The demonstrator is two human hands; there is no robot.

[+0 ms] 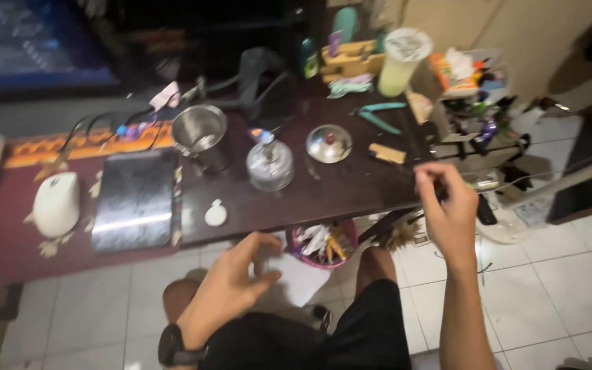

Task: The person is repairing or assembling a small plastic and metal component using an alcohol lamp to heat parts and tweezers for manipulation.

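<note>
Head camera shows the right hand (450,209) raised at the table's (351,188) right end, fingers pinched on something small and dark I cannot identify, a wooden block (387,153) just beyond-left of them; the left hand (231,288) hangs open below, farther off.

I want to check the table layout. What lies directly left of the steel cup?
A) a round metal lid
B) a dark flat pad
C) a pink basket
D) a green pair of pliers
B: the dark flat pad lies just left of the steel cup.
</note>
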